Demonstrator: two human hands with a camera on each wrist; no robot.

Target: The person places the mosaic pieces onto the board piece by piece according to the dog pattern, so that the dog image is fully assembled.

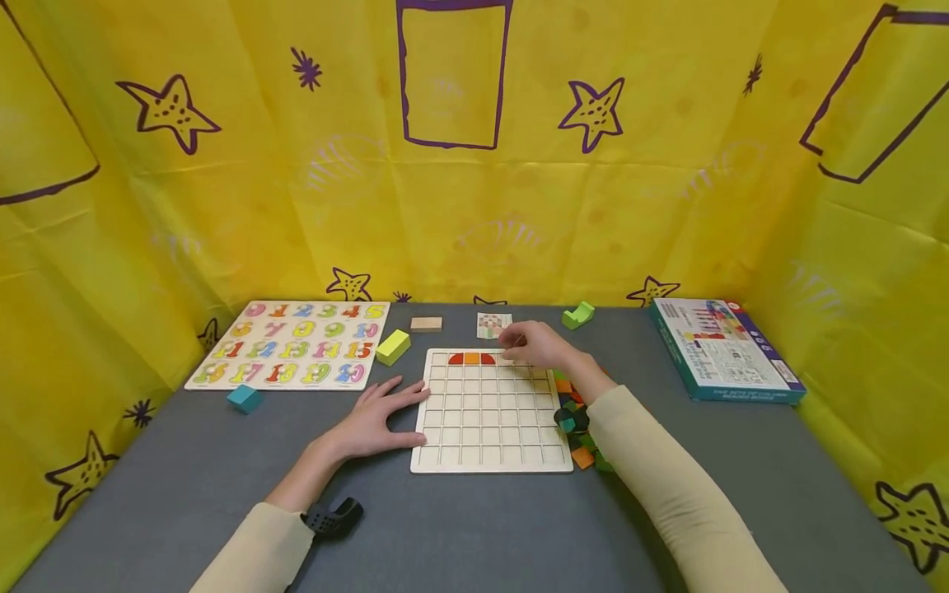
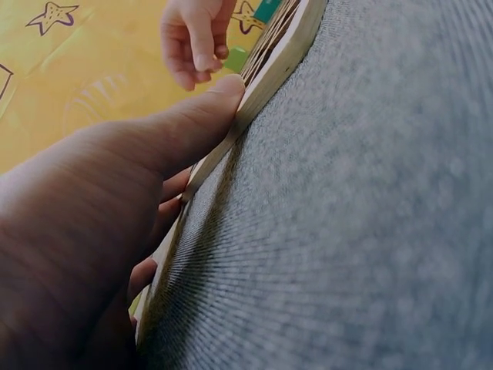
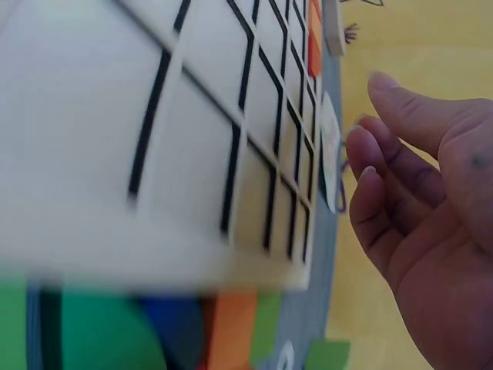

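A wooden grid board [image 1: 492, 430] lies on the grey table in the head view. In its top row sit two red quarter-round pieces with an orange square [image 1: 472, 359] between them. My left hand [image 1: 376, 422] rests at the board's left side, fingers spread, thumb and fingertips on its edge. Over the top row's right part is my right hand [image 1: 539, 344], beside a small pattern card [image 1: 488, 326]. The right wrist view shows that hand's fingers [image 3: 368, 193] loosely bent, thumb apart from them, nothing between. Loose coloured pieces [image 1: 582, 458] lie along the board's right side, partly hidden by the right forearm.
A number puzzle board [image 1: 259, 372] lies at the left, with a teal block [image 1: 245, 399] at its front edge. A yellow-green block [image 1: 394, 347], a plain wooden block [image 1: 426, 324] and a green curved block [image 1: 578, 315] stand behind. A flat box [image 1: 726, 350] lies far right. Yellow curtains surround the table.
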